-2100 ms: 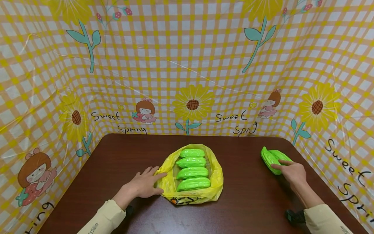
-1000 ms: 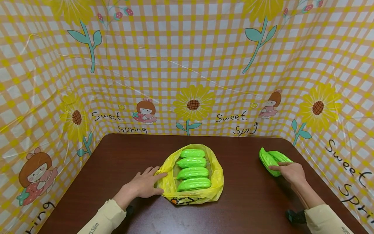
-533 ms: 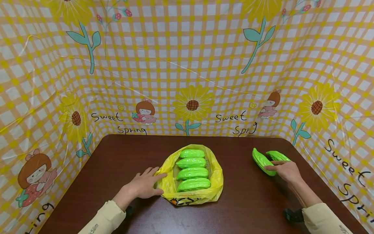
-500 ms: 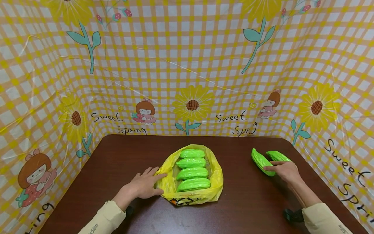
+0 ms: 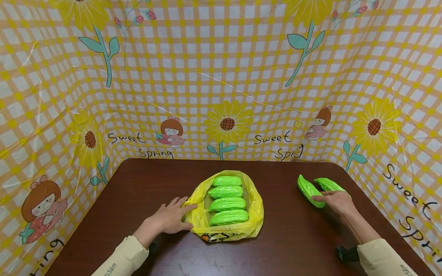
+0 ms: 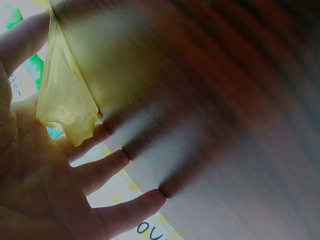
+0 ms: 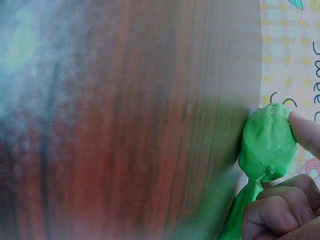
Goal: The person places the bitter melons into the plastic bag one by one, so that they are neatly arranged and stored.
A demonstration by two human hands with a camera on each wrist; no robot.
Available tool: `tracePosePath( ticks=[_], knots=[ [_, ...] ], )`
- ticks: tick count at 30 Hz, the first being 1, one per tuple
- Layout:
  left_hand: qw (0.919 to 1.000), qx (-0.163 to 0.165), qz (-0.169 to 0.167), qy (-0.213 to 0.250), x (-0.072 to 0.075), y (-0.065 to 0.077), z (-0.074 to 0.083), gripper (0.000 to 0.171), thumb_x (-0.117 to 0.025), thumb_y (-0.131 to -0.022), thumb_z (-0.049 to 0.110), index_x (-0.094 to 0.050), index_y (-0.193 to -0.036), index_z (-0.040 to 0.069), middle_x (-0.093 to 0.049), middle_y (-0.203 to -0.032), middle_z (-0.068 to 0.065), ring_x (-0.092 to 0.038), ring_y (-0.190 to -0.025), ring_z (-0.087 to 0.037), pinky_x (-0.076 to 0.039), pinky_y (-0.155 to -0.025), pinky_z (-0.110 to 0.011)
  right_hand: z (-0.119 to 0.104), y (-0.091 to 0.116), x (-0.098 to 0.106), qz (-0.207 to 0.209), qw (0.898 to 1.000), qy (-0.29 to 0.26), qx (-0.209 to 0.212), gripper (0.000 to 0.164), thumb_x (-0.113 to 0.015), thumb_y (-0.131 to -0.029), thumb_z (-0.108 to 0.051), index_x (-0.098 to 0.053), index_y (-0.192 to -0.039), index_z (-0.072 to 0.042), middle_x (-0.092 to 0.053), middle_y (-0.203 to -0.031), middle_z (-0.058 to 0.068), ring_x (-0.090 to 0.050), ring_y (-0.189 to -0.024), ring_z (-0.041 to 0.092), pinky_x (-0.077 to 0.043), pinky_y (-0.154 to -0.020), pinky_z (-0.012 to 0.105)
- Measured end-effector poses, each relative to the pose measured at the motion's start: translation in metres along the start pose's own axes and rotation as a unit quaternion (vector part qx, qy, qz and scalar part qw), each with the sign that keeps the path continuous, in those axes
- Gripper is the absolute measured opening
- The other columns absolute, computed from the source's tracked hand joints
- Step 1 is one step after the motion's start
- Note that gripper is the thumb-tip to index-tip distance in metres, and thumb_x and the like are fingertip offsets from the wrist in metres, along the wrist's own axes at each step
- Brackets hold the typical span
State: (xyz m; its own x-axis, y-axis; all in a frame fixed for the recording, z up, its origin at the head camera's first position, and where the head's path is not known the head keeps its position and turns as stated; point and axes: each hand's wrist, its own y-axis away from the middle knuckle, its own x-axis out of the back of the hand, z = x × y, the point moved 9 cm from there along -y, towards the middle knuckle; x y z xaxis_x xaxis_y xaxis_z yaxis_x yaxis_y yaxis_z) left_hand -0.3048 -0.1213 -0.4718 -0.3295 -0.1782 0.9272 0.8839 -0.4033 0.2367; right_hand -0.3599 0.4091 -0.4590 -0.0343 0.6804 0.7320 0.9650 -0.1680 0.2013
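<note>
Toward the table's right side, my right hand [image 5: 340, 202] holds a bright green, bumpy bitter melon [image 5: 310, 191] between thumb and curled fingers. Just beyond the hand lies a second bitter melon [image 5: 329, 184], partly covered by the fingers. The right wrist view shows the thumb on the blunt end of the held bitter melon [image 7: 270, 142], close to the tabletop. A yellow plastic bag [image 5: 256, 209] lies mid-table with its mouth up; several bitter melons [image 5: 228, 204] sit stacked in a row within. My left hand [image 5: 169, 216] rests at the bag's left edge with fingers spread.
The dark brown wooden table [image 5: 276, 249] has rounded far corners. A checked cloth [image 5: 193, 88] with sunflowers and lettering stands around its back and sides. Each forearm has a beige sleeve [image 5: 122, 257], with a dark wrist device [image 5: 348, 253] below the right one.
The right hand has shifted left with its bitter melon, widening the space from the second one; over the last half second it has barely moved. The left hand and bag have stayed put.
</note>
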Motion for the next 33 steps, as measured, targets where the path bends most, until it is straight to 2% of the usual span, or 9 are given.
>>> tracePosePath(
  ticks=[5, 7, 12, 14, 27, 28, 30, 31, 33],
  knots=[
    [1.0000, 0.001, -0.001, -0.001, 0.001, 0.000, 0.000, 0.067, -0.068, -0.093, 0.049, -0.045, -0.153, 0.031, -0.028, -0.164, -0.012, -0.027, -0.150, -0.039, -0.027, -0.109, -0.071, -0.004, 0.001, -0.001, 0.001, 1.000, 0.008, 0.014, 0.084, -0.074, -0.087, -0.051, -0.054, -0.137, 0.013, -0.046, -0.139, 0.041, -0.045, -0.123, 0.048, -0.048, -0.093, 0.051],
    [1.0000, 0.000, 0.000, -0.001, 0.001, 0.000, 0.001, 0.067, -0.068, -0.093, 0.049, -0.045, -0.153, 0.031, -0.028, -0.164, -0.012, -0.027, -0.150, -0.039, -0.027, -0.109, -0.071, -0.005, 0.001, -0.001, 0.000, 1.000, 0.009, 0.014, 0.084, -0.075, -0.086, -0.052, -0.054, -0.137, 0.013, -0.064, -0.110, 0.039, -0.048, -0.113, 0.042, -0.046, -0.089, 0.045],
    [1.0000, -0.003, 0.002, -0.001, 0.002, 0.001, 0.002, 0.067, -0.068, -0.093, 0.048, -0.045, -0.153, 0.029, -0.029, -0.164, -0.013, -0.028, -0.150, -0.039, -0.027, -0.109, -0.071, -0.009, 0.001, -0.005, -0.020, 1.000, 0.007, 0.021, 0.087, -0.074, -0.087, -0.054, -0.051, -0.141, 0.011, -0.052, -0.133, 0.042, -0.041, -0.129, 0.055, -0.045, -0.098, 0.057],
    [1.0000, -0.002, 0.001, 0.001, 0.002, 0.001, 0.002, 0.067, -0.068, -0.093, 0.048, -0.045, -0.153, 0.029, -0.028, -0.164, -0.013, -0.027, -0.150, -0.039, -0.027, -0.109, -0.071, -0.012, 0.002, -0.007, -0.029, 0.999, 0.008, 0.028, 0.089, -0.072, -0.088, -0.055, -0.050, -0.142, 0.011, -0.023, -0.152, 0.043, -0.032, -0.136, 0.058, -0.042, -0.102, 0.062],
    [1.0000, 0.003, -0.004, 0.002, 0.001, 0.000, 0.001, 0.067, -0.068, -0.094, 0.048, -0.045, -0.153, 0.030, -0.028, -0.164, -0.012, -0.027, -0.150, -0.039, -0.026, -0.110, -0.071, -0.044, 0.002, -0.017, -0.036, 0.998, 0.006, 0.052, 0.090, -0.072, -0.087, -0.058, -0.050, -0.143, 0.009, -0.032, -0.154, 0.035, -0.037, -0.135, 0.056, -0.042, -0.101, 0.061],
    [1.0000, 0.003, -0.004, 0.002, 0.001, 0.000, 0.001, 0.067, -0.068, -0.093, 0.048, -0.045, -0.153, 0.030, -0.028, -0.164, -0.012, -0.027, -0.150, -0.039, -0.026, -0.110, -0.071, -0.048, 0.002, -0.017, -0.034, 0.998, 0.007, 0.055, 0.089, -0.072, -0.087, -0.058, -0.052, -0.142, 0.008, -0.046, -0.144, 0.035, -0.048, -0.124, 0.054, -0.045, -0.097, 0.058],
    [1.0000, 0.003, -0.004, 0.002, 0.001, 0.000, 0.001, 0.067, -0.068, -0.094, 0.049, -0.044, -0.153, 0.030, -0.028, -0.164, -0.012, -0.027, -0.150, -0.039, -0.026, -0.110, -0.071, -0.053, 0.000, -0.019, -0.032, 0.998, 0.002, 0.056, 0.087, -0.074, -0.086, -0.057, -0.054, -0.140, 0.007, -0.068, -0.107, 0.026, -0.061, -0.089, 0.041, -0.050, -0.085, 0.049],
    [1.0000, 0.004, -0.005, 0.002, 0.001, 0.001, 0.001, 0.067, -0.068, -0.094, 0.049, -0.044, -0.153, 0.030, -0.028, -0.164, -0.012, -0.027, -0.150, -0.039, -0.026, -0.110, -0.071, -0.056, 0.000, -0.020, -0.034, 0.998, 0.000, 0.056, 0.086, -0.074, -0.086, -0.056, -0.054, -0.140, 0.007, -0.069, -0.084, 0.018, -0.058, -0.071, 0.033, -0.049, -0.078, 0.044],
    [1.0000, 0.005, -0.005, 0.002, 0.001, 0.001, 0.001, 0.067, -0.068, -0.094, 0.049, -0.044, -0.153, 0.030, -0.028, -0.164, -0.012, -0.026, -0.151, -0.039, -0.026, -0.110, -0.071, -0.062, -0.001, -0.022, -0.043, 0.997, -0.009, 0.058, 0.085, -0.075, -0.086, -0.054, -0.054, -0.141, 0.007, -0.053, -0.054, 0.001, -0.039, -0.049, 0.019, -0.044, -0.066, 0.039]
  ],
)
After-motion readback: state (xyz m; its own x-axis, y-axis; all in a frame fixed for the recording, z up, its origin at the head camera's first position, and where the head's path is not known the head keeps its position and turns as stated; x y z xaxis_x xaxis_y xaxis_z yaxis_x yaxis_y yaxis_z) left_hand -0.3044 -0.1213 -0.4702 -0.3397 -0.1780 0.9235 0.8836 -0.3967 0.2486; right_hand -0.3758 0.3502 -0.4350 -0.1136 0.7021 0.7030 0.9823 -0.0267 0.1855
